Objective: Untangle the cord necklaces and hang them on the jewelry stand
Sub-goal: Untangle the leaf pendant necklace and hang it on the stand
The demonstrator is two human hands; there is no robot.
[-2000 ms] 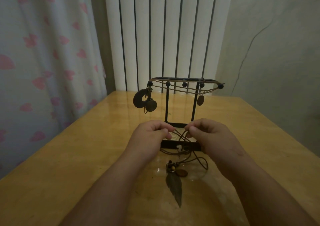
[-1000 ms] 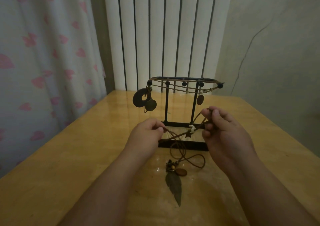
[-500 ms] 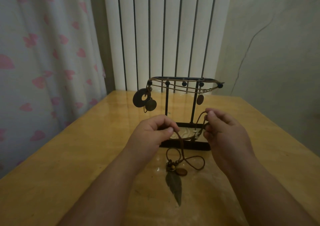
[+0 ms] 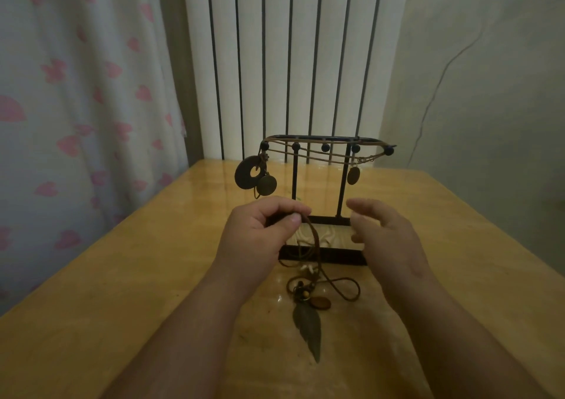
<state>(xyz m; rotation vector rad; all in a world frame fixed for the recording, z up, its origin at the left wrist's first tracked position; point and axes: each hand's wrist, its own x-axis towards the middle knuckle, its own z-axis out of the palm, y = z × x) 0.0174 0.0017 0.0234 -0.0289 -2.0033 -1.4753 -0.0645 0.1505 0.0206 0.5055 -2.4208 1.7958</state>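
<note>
A black metal jewelry stand (image 4: pixel 324 147) rises at the middle of the wooden table (image 4: pixel 122 276). Cord necklaces hang on its top bar, with a ring-shaped pendant (image 4: pixel 246 173) and a round disc at the left and an oval pendant (image 4: pixel 353 175) at the right. My left hand (image 4: pixel 260 230) pinches a brown cord (image 4: pixel 316 246) in front of the stand's base. That cord runs down to a tangle on the table with beads, an oval stone (image 4: pixel 320 303) and a dark feather pendant (image 4: pixel 308 328). My right hand (image 4: pixel 385 233) hovers beside the base, fingers relaxed, holding nothing.
A curtain with pink hearts (image 4: pixel 76 108) hangs at the left. White vertical blinds (image 4: pixel 290 56) stand behind the table, and a plain wall (image 4: pixel 489 93) is at the right. The table's left edge slants toward me.
My right hand has let go of the cord and opened. The lifted cord with its small white and star charms has dropped back toward the tangle. My left hand keeps its pinch.
</note>
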